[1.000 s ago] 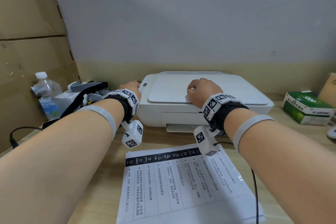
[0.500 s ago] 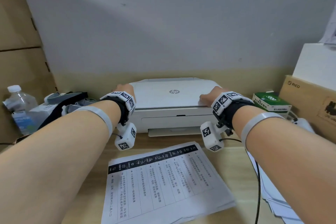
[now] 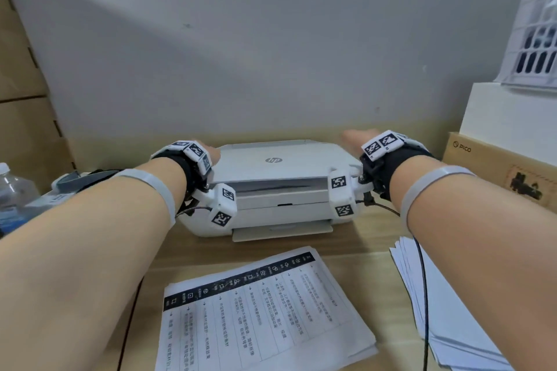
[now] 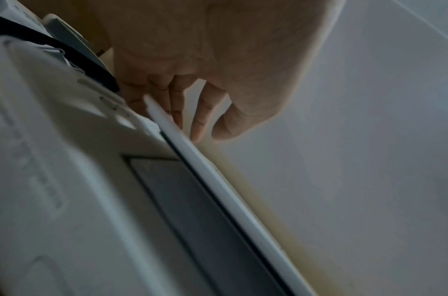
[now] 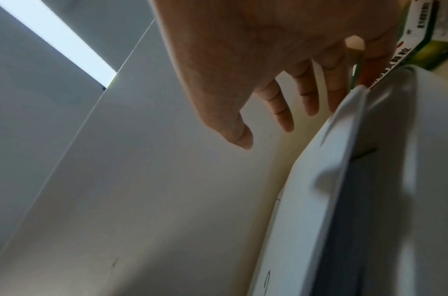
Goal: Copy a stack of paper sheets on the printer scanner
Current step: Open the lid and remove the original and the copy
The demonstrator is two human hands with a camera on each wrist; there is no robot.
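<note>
A white printer (image 3: pixel 280 208) stands at the back of the wooden desk. Its scanner lid (image 3: pixel 271 166) is raised a little at the front, leaving a narrow gap. My left hand (image 3: pixel 208 153) is at the lid's left edge and my right hand (image 3: pixel 358 137) at its right edge. In the left wrist view, straight fingers of the left hand (image 4: pixel 210 120) lie against the lid edge (image 4: pixel 218 180) above the dark scanner glass (image 4: pixel 192 210). In the right wrist view, the right hand (image 5: pixel 268 128) is spread, one finger behind the lid (image 5: pixel 319 180). A printed paper stack (image 3: pixel 256 310) lies in front.
A second pile of white sheets (image 3: pixel 446 310) lies at the right under my forearm. A cardboard box (image 3: pixel 497 166), a white box (image 3: pixel 512 117) and a white basket (image 3: pixel 536 39) stand at the right. A water bottle (image 3: pixel 12 190) and strapped gear (image 3: pixel 84 178) sit at the left.
Both hands slid from the top of the lid out to its left and right edges, and the lid's front has come up slightly. My head has moved back and to the right.
</note>
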